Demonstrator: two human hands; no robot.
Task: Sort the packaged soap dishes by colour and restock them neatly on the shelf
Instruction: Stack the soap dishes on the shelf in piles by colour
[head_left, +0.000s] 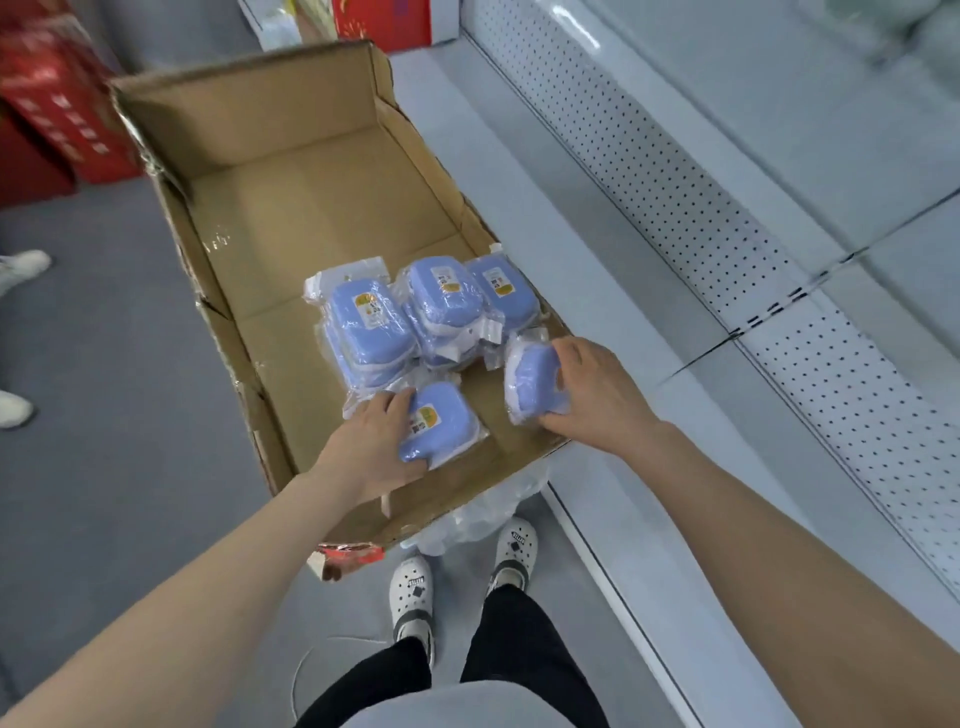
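Inside the box (322, 208), slick-wrapped soap dishes (447, 426) are held by left grip (382, 441) and right grip (587, 395), and either could be dropped.

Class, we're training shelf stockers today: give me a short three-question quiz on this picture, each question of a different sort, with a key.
1. True or false: the left hand grips a pink dish.
2. The stacked packaged soap dishes lie in: A) the cardboard box; B) a basket; C) a trolley.
3. Fill in: the package gripped by the right hand is ___ in colour.
Key: 1 false, that soap dish is blue; 2 A; 3 blue.
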